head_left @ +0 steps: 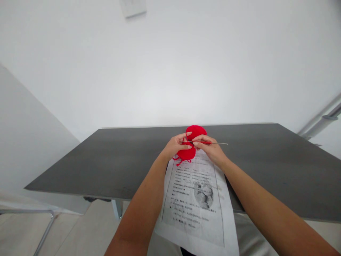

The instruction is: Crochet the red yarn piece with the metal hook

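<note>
My left hand (176,146) pinches a small red crocheted piece (187,153), with a strand of red yarn looped by its raised index finger. Loose yarn ends dangle below the piece. Between the fingers of my right hand (210,147) is a crochet hook (220,143) with a red grip and thin metal ends. It lies nearly level, and its left end meets the top edge of the crocheted piece. Just behind both hands sits a ball of red yarn (196,130) on the table. My fingers partly cover the hook and the crocheted piece.
A printed sheet (197,199) with text and a dark picture lies under my forearms and hangs over the near edge of the dark table (128,156). The table stands against a white wall (170,64). A metal frame (44,233) is at lower left.
</note>
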`<state>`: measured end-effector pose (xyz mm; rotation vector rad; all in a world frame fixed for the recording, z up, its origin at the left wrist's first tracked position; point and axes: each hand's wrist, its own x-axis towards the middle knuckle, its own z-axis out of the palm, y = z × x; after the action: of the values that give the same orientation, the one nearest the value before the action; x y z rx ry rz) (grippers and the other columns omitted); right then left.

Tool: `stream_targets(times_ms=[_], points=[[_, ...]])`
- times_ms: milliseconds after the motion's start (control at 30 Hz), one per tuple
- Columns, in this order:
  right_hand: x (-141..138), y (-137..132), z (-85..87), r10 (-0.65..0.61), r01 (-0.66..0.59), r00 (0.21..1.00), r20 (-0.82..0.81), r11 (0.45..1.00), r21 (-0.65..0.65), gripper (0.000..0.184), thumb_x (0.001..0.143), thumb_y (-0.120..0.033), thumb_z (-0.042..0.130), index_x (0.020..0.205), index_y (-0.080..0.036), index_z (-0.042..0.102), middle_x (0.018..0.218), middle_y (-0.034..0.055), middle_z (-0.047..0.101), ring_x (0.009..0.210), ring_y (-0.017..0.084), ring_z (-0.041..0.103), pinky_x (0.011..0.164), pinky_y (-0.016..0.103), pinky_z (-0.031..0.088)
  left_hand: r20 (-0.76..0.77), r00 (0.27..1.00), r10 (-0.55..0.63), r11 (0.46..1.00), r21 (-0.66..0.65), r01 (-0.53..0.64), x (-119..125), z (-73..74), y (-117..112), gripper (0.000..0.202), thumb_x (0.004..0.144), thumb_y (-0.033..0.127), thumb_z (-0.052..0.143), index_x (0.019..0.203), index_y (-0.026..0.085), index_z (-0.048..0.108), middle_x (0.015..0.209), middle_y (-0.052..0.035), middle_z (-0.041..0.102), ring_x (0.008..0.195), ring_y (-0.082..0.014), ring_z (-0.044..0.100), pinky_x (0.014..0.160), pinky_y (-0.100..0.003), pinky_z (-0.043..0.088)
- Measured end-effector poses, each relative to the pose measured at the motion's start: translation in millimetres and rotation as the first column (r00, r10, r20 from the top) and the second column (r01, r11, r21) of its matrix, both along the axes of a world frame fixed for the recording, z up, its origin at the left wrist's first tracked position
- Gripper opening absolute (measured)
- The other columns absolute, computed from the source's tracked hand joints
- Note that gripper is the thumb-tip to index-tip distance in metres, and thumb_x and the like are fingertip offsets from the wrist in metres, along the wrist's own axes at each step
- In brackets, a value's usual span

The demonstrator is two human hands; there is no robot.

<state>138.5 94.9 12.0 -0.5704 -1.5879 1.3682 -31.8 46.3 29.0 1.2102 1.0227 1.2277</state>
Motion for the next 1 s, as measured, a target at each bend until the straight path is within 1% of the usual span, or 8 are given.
stream_targets(times_ms=[100,267,333,400,500,600,833,1000], points=[[0.7,-2.9,2.6,0.066,-0.069,0.996,-0.060,0.996,-0.057,0.016,0.071,-0.033,0.074,0.076,-0.019,0.068,0.059,-0.0026,0.060,0.056,0.011,0.050,0.058,0.026,0.040,-0.010,1.000,-0.028,1.000,-0.007,0.028,0.9,-0.7,-0.3,0.073,0.059,0.019,0.078,0.128,0.016,0.055,0.076,-0.0005,0.063,0.070,-0.0132,0.059,0.071,-0.028,0.044],[1.6,-7.5,7.4,0.153,-0.169,0.981,-0.121,0.976,-0.135,0.019,0.070,-0.036,0.074,0.075,-0.020,0.064,0.057,-0.0023,0.058,0.052,0.011,0.048,0.053,0.025,0.039,-0.003,0.999,-0.035,0.999,-0.018,0.035,1.9,-0.5,-1.0,0.073,0.058,0.019,0.079,0.127,0.017,0.055,0.082,-0.0028,0.066,0.072,-0.0142,0.060,0.073,-0.029,0.045],[0.9,-7.6,7.8,0.126,-0.137,0.987,-0.101,0.985,-0.107,0.019,0.070,-0.037,0.073,0.073,-0.020,0.064,0.056,-0.0027,0.057,0.052,0.011,0.048,0.054,0.026,0.039,0.006,0.999,-0.037,0.999,-0.029,0.038,2.5,0.1,-1.1,0.073,0.057,0.019,0.079,0.127,0.016,0.056,0.083,-0.0031,0.067,0.073,-0.0143,0.060,0.074,-0.030,0.045],[0.1,-7.0,7.7,0.052,-0.054,0.997,-0.059,0.998,-0.033,0.018,0.070,-0.036,0.074,0.072,-0.021,0.064,0.061,-0.0025,0.059,0.056,0.012,0.051,0.059,0.027,0.042,0.016,0.999,-0.037,0.999,-0.037,0.037,3.3,0.4,-0.9,0.073,0.057,0.018,0.079,0.126,0.016,0.056,0.083,-0.0032,0.067,0.073,-0.0142,0.060,0.074,-0.030,0.045],[-0.8,-6.4,8.4,-0.045,0.044,0.999,0.013,0.996,0.080,0.015,0.070,-0.036,0.074,0.075,-0.023,0.069,0.077,0.0002,0.067,0.075,0.017,0.059,0.075,0.032,0.047,0.023,0.999,-0.025,0.999,-0.030,0.026,4.1,-0.2,0.1,0.071,0.056,0.016,0.079,0.123,0.015,0.058,0.085,-0.0035,0.067,0.074,-0.0141,0.060,0.076,-0.030,0.045],[-0.6,-6.3,9.6,-0.059,0.051,0.996,0.064,0.991,0.125,0.015,0.072,-0.037,0.071,0.079,-0.024,0.072,0.087,0.0024,0.071,0.088,0.021,0.062,0.086,0.037,0.046,0.020,1.000,0.002,1.000,-0.011,-0.002,4.4,-1.5,1.5,0.069,0.054,0.014,0.079,0.120,0.015,0.060,0.086,-0.0034,0.067,0.078,-0.0148,0.060,0.077,-0.029,0.044],[0.5,-1.3,5.2,-0.092,0.091,0.996,0.020,0.994,0.064,0.015,0.072,-0.035,0.072,0.081,-0.024,0.073,0.081,0.0015,0.070,0.074,0.017,0.060,0.073,0.032,0.048,0.043,0.995,0.087,0.995,0.050,-0.089,2.3,-4.2,4.4,0.052,0.060,0.019,0.075,0.110,0.014,0.065,0.074,0.0002,0.061,0.067,-0.0106,0.057,0.070,-0.025,0.043],[0.6,1.2,2.1,-0.104,0.104,0.995,-0.007,0.994,0.042,0.015,0.072,-0.035,0.072,0.081,-0.024,0.073,0.082,0.0015,0.070,0.072,0.016,0.060,0.070,0.030,0.048,0.061,0.992,0.107,0.991,0.069,-0.111,0.2,-8.1,8.1,0.049,0.061,0.021,0.074,0.109,0.015,0.066,0.077,-0.0012,0.063,0.068,-0.0108,0.056,0.068,-0.024,0.043]])
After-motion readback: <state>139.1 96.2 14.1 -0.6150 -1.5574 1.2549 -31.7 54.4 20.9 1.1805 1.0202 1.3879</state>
